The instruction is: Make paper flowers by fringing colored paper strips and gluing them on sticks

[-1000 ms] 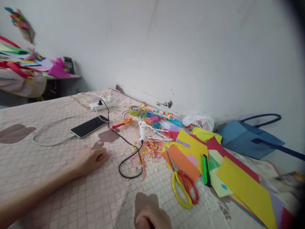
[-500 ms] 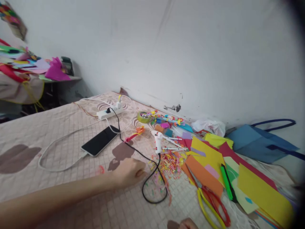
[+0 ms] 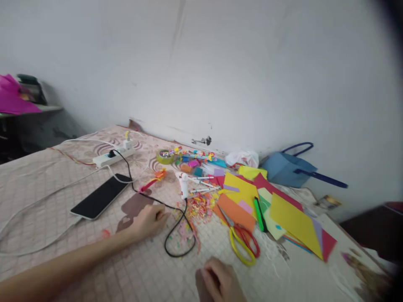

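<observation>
My left hand (image 3: 150, 219) rests on the quilted sheet (image 3: 132, 268), fingers curled into a loose fist with nothing showing in it. Close to its right, the black cord of the white glue gun (image 3: 183, 186) makes a loop. My right hand (image 3: 221, 280) lies at the bottom edge, also curled closed, and no object shows in it. Ahead and to its right are scissors (image 3: 242, 241) with one red and one yellow handle. Colourful paper shreds (image 3: 200, 207) are scattered below the glue gun. A green cutter (image 3: 260, 214) sits on sheets of coloured paper (image 3: 294, 220).
Left of my left hand lies a black-screened phone (image 3: 100, 197) on a white cable. Behind it is a power strip (image 3: 108, 158) with plugs in it. Farther back are a roll of tape (image 3: 165, 157), white sticks (image 3: 204, 189) and a blue bag (image 3: 285, 168) by the wall.
My view has turned to the right, so things appear farther left. More of my right hand has come into sight at the bottom. My left hand stays curled on the sheet.
</observation>
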`<state>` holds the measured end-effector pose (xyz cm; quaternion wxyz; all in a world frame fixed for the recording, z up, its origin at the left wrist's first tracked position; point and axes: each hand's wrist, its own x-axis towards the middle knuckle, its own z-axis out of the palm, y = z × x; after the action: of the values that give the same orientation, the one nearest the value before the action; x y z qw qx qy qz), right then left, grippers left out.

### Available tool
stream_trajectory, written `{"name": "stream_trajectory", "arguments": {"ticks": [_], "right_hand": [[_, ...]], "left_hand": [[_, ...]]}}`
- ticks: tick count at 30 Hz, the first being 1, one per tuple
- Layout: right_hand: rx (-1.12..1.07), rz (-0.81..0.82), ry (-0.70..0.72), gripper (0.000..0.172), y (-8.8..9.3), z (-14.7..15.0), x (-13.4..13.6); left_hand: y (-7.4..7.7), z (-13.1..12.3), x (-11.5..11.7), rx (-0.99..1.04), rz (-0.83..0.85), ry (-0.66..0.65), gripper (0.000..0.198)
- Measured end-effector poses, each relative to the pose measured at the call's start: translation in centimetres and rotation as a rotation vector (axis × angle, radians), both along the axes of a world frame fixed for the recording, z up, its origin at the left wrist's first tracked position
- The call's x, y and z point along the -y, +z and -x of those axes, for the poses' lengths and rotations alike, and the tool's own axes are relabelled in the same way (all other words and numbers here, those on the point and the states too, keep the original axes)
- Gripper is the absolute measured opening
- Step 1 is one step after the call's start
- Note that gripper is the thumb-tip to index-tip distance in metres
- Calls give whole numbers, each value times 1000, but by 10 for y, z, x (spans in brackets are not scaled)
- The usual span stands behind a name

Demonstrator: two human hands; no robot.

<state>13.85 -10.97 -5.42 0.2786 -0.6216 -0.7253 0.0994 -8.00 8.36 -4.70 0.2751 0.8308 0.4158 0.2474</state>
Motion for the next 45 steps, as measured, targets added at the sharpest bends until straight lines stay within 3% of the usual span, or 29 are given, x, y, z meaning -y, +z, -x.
{"name": "stream_trajectory", "arguments": {"ticks": [2,6,9,11,15,18,24,29,37,40,45], "right_hand": [[9,-132,-31,18,18,-18,-17],[-38,-306,-361,26,50,-70,-51],[-23,-329,-538,33,51,-108,-56],[11,-271,-585,28,44,-125,-51],[113,-64,-571,21,32,-134,-37],[179,73,-530,33,28,-130,-33],[226,209,-454,34,30,-129,-30],[200,181,-440,23,39,-134,-28],[207,-29,-644,18,31,-144,-37],[219,-88,-609,13,24,-138,-42],[261,-137,-428,2,17,-121,-50]], "left_hand": [[7,-9,2,52,-76,37,35],[28,-33,15,165,-182,53,39],[38,-53,32,184,-225,78,39],[36,-62,46,179,-257,36,38],[19,-68,71,141,-325,-262,32],[9,-66,80,112,-316,-343,33],[5,-67,85,139,-256,-429,33],[0,-66,87,89,-301,-470,32],[0,-62,93,42,-437,-522,30],[-1,-62,95,57,-455,-560,31],[-6,-60,98,21,-459,-592,30]]}}
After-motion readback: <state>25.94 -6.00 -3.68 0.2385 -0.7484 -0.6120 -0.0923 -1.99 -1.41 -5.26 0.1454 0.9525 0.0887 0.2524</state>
